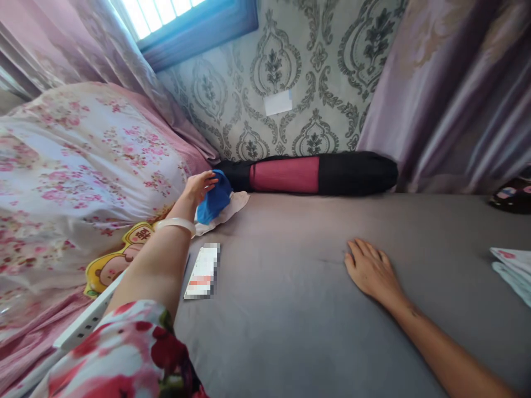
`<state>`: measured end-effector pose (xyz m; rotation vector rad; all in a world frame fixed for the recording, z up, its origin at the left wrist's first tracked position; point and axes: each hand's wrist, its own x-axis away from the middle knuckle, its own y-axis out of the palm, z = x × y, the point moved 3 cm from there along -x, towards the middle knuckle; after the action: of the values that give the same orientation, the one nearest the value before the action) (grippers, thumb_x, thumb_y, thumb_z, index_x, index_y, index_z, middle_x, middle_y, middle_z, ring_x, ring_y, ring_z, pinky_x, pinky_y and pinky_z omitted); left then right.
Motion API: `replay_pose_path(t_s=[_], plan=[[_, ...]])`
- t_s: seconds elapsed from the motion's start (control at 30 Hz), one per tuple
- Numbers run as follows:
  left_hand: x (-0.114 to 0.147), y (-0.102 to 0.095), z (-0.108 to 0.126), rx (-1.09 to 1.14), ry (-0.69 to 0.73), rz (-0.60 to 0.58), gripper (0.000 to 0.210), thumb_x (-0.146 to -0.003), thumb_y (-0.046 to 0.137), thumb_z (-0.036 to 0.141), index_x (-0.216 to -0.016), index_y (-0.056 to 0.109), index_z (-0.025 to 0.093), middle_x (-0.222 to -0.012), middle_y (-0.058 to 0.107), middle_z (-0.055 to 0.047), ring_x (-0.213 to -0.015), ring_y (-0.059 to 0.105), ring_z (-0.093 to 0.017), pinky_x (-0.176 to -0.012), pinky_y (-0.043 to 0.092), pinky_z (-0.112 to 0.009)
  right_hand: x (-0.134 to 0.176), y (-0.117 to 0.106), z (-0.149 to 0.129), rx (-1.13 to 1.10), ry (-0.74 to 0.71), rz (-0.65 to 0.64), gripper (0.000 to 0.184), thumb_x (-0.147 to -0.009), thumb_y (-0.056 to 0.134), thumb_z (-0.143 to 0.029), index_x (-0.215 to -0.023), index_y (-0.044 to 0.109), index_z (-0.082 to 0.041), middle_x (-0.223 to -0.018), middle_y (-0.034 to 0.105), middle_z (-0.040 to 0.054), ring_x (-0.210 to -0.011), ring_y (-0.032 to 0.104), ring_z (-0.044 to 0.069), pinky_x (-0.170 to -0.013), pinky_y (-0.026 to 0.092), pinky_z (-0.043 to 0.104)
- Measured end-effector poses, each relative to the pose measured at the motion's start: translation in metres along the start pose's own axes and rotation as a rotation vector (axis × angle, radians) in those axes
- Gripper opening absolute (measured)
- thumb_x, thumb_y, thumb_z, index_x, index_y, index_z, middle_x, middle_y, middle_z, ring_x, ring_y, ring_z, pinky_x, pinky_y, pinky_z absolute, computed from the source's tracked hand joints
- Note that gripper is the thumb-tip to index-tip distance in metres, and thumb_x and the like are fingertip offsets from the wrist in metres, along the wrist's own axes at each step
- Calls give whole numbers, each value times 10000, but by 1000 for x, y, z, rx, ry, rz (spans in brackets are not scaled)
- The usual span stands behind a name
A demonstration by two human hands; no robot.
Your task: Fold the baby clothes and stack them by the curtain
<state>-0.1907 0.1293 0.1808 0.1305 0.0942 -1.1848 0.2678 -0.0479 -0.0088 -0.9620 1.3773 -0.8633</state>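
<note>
My left hand point(201, 186) reaches to the far left of the grey sheet point(282, 331). Its fingers pinch the top edge of a blue cloth point(215, 200). Beneath and beside that cloth lies a crumpled off-white cloth point(238, 204); its exact shape is partly covered. A pale bangle circles my left wrist. My right hand point(369, 271) rests palm down on the sheet, right of the middle, with its fingers a little apart and nothing in them.
A long black and red bag point(286, 176) lies along the patterned wall. Nearer my left forearm are a phone-like object point(202, 273) with a blurred screen and a yellow cartoon cushion point(110, 268). Floral fabric point(83, 171) rises at left; folded cloths point(512, 271) lie at right.
</note>
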Motion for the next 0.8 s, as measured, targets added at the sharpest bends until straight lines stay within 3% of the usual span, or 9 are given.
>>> replay_pose_path(t_s=[0.27, 0.37, 0.47, 0.6, 0.7, 0.8], plan=[[68, 109, 16, 146, 5, -345, 188, -688, 676, 297, -784, 659, 136, -889, 697, -61, -690, 594, -103, -641, 436, -222, 1, -6, -2, -78, 19, 16, 446, -932, 335, -277, -1293, 541, -114, -1377, 519, 176, -1284, 444, 312, -1056, 292, 521], [100, 147, 16, 206, -11, -479, 193, -692, 693, 293, -792, 687, 128, -854, 699, -53, -670, 584, -89, -620, 425, -206, 2, -9, -2, -156, 22, 65, 439, -911, 391, -264, -1298, 523, -102, -1338, 542, 186, -1242, 484, 306, -1037, 335, 487], [134, 183, 17, 257, -35, -627, 203, -702, 707, 293, -810, 710, 121, -758, 685, -34, -670, 588, -83, -633, 429, -193, 2, -16, -5, -256, 0, 162, 500, -891, 453, -277, -1356, 445, -95, -1363, 505, 190, -1238, 482, 291, -1018, 388, 432], [179, 225, 13, 342, -55, -809, 218, -729, 695, 301, -849, 731, 123, -719, 680, -29, -691, 603, -92, -695, 453, -205, 4, -31, -10, -365, -7, 389, 615, -884, 514, -363, -1415, 335, -110, -1352, 466, 196, -1252, 440, 293, -1023, 399, 448], [211, 249, 2, 363, -48, -914, 220, -738, 698, 294, -877, 736, 127, -737, 687, -33, -720, 618, -101, -765, 466, -227, 5, -40, -8, -391, 73, 532, 685, -850, 561, -415, -1412, 318, -110, -1281, 466, 206, -1203, 447, 324, -983, 412, 504], [235, 264, -19, 347, -75, -975, 240, -745, 706, 298, -922, 727, 137, -843, 708, -60, -843, 654, -144, -874, 465, -286, 6, -44, -4, -394, 120, 571, 695, -806, 577, -333, -1411, 307, -121, -1269, 446, 200, -1183, 447, 335, -959, 412, 517]])
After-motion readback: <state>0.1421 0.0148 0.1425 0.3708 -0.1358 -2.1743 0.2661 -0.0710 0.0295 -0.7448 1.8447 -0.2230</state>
